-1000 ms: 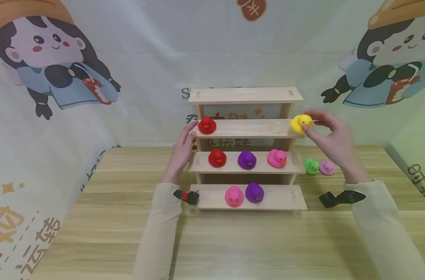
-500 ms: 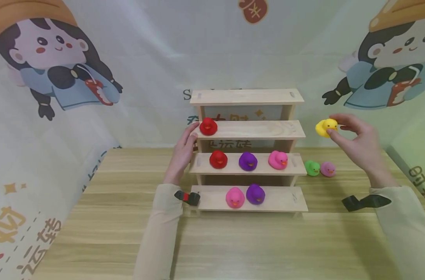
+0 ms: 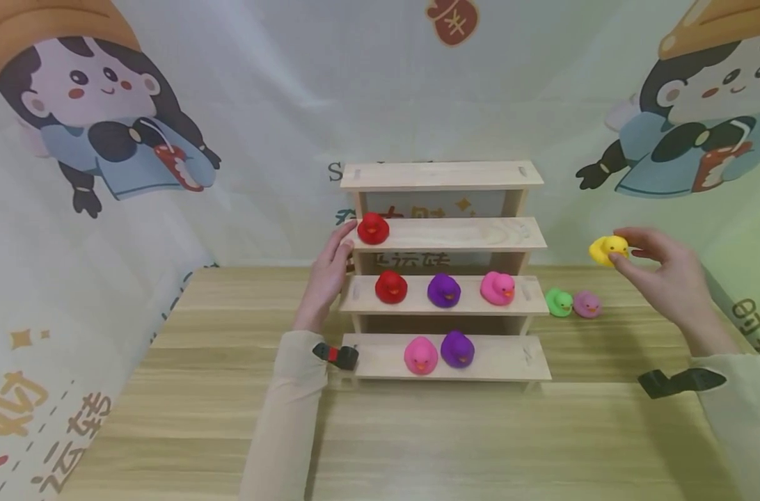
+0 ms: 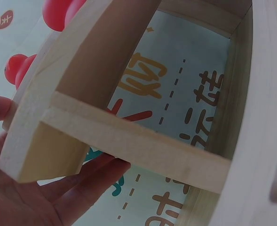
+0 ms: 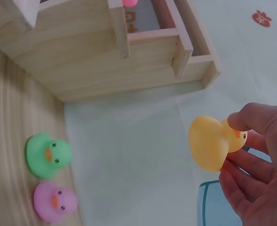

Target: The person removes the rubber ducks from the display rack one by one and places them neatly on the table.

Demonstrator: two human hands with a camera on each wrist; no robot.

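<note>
My right hand (image 3: 674, 285) pinches a yellow rubber duck (image 3: 608, 250) between thumb and fingers. It is in the air to the right of a stepped wooden shelf (image 3: 442, 176). In the right wrist view the thumb lies on the head of the yellow duck (image 5: 208, 143). My left hand (image 3: 326, 282) grips the left end of the shelf's second board from the top, its fingers reaching round the side panel in the left wrist view. Beside that hand a red duck (image 3: 373, 229) sits on the same board.
A red duck (image 3: 391, 287), a purple duck (image 3: 444, 291) and a pink duck (image 3: 497, 289) occupy the third board. The lowest holds a pink duck (image 3: 420, 356) and a purple duck (image 3: 458, 349). On the table, right of the shelf, sit a green duck (image 3: 559, 303) and a light purple duck (image 3: 587, 305).
My right hand has carried the yellow duck off the right end of the second board, moving right and then lower. The left hand has stayed at the shelf.
</note>
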